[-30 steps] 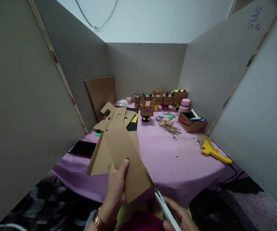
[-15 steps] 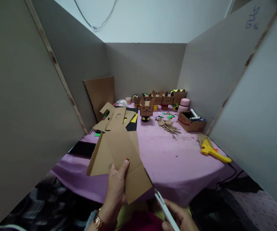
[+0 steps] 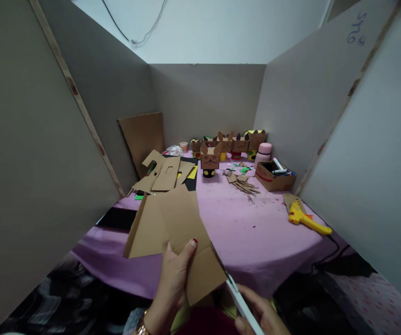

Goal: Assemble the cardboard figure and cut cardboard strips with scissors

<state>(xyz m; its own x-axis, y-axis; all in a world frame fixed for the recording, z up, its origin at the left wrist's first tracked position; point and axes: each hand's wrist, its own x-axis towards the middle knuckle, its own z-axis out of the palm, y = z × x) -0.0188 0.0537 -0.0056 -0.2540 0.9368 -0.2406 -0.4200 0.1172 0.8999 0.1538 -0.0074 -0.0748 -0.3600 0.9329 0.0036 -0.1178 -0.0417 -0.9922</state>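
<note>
My left hand [image 3: 176, 270] grips a folded piece of brown cardboard [image 3: 183, 214], thumb on top and the other fingers out of sight beneath. In my right hand [image 3: 265, 311] is a pair of scissors [image 3: 239, 298] with long white handles. Their dark, thin blades lie along the right edge of the cardboard, near its lower right corner. Under and left of the held piece is a wider cardboard sheet [image 3: 144, 232] with a raised side; whether the two are joined I cannot tell.
Cut cardboard pieces [image 3: 165, 177] lie at the back left beside a black phone-like slab [image 3: 116, 218]. Box-headed cardboard figures [image 3: 210, 159] stand at the back. Cardboard scraps [image 3: 244, 185], a marker box [image 3: 273, 181], a pink bottle [image 3: 263, 151] and a yellow glue gun [image 3: 308, 221] are rightward.
My left hand and the cardboard have shifted slightly right and down. The scissor blades show less beyond the cardboard's edge. The view has turned a little.
</note>
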